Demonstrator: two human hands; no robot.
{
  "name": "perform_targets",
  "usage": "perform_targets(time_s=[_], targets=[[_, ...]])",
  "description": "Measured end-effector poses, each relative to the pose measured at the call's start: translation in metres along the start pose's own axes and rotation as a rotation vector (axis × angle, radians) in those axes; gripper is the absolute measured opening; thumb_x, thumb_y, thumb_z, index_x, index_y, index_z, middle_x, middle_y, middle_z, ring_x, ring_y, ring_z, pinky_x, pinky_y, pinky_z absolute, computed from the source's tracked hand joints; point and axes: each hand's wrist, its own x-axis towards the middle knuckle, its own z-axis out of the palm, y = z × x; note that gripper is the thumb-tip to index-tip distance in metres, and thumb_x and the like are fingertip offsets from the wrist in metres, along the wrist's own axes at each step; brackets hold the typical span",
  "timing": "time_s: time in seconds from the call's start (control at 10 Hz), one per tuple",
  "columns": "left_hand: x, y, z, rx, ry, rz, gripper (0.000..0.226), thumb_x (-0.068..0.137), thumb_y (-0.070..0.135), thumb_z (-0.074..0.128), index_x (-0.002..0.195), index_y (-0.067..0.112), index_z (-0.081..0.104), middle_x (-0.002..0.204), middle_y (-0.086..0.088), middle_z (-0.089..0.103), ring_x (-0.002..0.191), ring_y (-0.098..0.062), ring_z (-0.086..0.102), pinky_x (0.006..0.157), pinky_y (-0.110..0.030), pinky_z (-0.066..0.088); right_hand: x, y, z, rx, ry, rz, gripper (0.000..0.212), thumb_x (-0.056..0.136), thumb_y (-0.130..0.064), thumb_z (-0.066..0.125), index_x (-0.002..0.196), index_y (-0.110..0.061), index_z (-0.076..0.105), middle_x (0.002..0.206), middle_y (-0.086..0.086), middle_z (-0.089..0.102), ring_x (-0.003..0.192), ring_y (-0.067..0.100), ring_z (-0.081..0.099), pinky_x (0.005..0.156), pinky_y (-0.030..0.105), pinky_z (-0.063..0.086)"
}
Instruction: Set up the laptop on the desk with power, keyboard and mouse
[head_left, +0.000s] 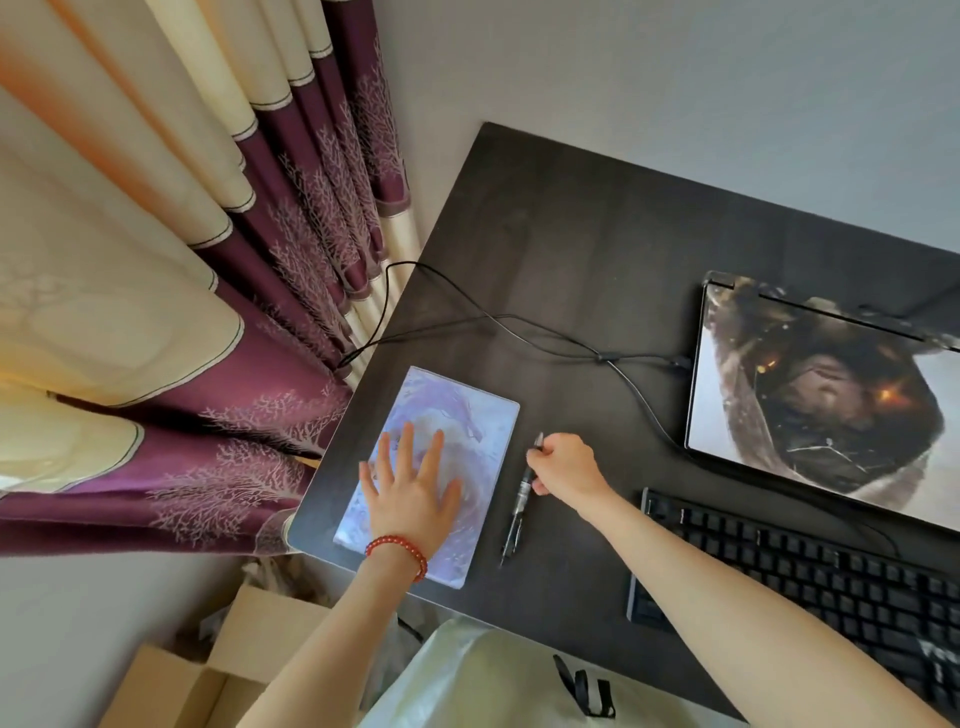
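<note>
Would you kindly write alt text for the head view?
A left hand rests flat on a pale purple notebook on a dark desk while the right hand grips a black pen; an open laptop and black keyboard sit right.

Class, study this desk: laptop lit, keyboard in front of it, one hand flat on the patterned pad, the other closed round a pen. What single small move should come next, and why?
Probably the right hand should lay the pen down beside the pad. The laptop is lit with a cable at its edge, the keyboard is placed, but no mouse is visible, so a free hand is needed.
</note>
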Motion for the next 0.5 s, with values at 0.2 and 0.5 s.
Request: perform_targets(time_s=[0.2,0.5], targets=[[0.0,-0.017,0.018,0.079,-0.096,0.049,0.063,0.09,0.058,0.026,0.144,0.039,-0.001,0.157,-0.002,-0.008,0.14,-0.031,-0.02,0.11,-0.054,-0.014,0.003,0.001,0.016,0.104,0.027,0.042,0.01,0.089,-0.012,0.053,0.094,-0.009,0.046,0.098,0.01,0.055,0.072,0.032,0.069,0.058,0.029,0.057],[0.001,-0.019,0.024,0.107,-0.089,0.035,0.062,0.088,0.061,0.016,0.139,0.043,-0.015,0.156,0.0,-0.014,0.139,-0.028,-0.025,0.109,-0.051,-0.018,0.002,-0.005,0.001,0.318,-0.107,0.094,0.013,0.092,-0.011,0.043,0.1,-0.009,0.052,0.102,0.021,0.064,0.072,0.03,0.066,0.073,0.039,0.058]])
